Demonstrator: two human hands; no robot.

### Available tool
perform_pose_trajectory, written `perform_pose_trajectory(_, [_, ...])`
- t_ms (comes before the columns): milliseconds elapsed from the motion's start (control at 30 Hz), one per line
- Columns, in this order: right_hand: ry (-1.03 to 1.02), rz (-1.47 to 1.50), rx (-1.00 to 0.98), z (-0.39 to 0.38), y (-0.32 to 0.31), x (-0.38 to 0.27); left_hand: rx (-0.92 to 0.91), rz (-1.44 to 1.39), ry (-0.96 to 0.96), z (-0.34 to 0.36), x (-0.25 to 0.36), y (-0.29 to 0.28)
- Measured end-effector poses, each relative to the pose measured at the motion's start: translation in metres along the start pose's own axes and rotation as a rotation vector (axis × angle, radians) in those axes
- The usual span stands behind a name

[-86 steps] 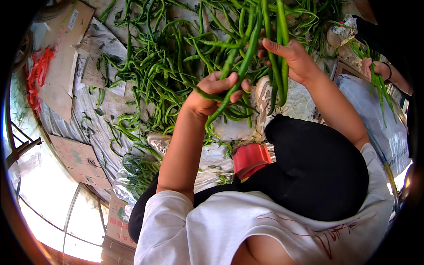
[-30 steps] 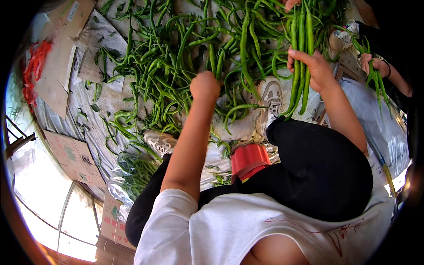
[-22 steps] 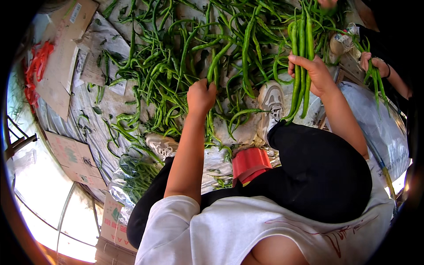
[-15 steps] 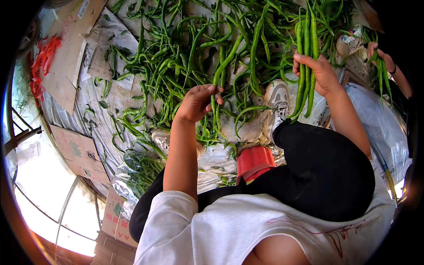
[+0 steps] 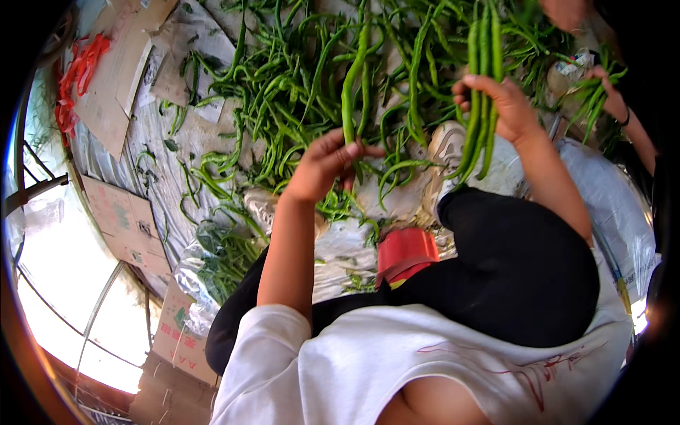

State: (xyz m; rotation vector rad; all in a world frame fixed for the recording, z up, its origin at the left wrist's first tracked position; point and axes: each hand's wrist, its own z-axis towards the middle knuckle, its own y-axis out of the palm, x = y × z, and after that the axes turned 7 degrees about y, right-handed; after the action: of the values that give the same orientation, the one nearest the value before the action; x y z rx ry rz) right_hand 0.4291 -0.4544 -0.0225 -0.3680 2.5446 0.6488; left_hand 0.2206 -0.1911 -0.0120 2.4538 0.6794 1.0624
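Note:
Long green chili peppers (image 5: 273,106) lie in a tangled heap on the pale sheeted ground before me. My left hand (image 5: 322,166) is closed round the lower end of a long green chili pepper (image 5: 354,74), which points away from me, almost straight. Farther right, my right hand (image 5: 506,106) grips a bunch of green chili peppers (image 5: 484,49) lined up side by side, thumb across them. The lower tips of that bunch hang down by my raised knee. Part of the left hand's grip is hidden behind its fingers.
A red stool-like object (image 5: 407,249) stands between my legs. Flattened cardboard (image 5: 124,219) and red plastic (image 5: 83,67) lie at left, near a clear bag of green peppers (image 5: 225,258). At right, another person's hand (image 5: 610,92) holds peppers beside a clear plastic bag (image 5: 609,191).
The pepper in my left hand has swung from a rightward slant to nearly straight, and those fingers have shifted. My right hand still holds its bunch. The other person's peppers have tilted.

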Motion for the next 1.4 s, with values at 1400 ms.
perform_pose_trajectory(1400, [-0.062, 0.059, -0.047, -0.009, 0.001, 0.008, 0.550, 0.177, 0.207, 0.049, -0.011, -0.016])
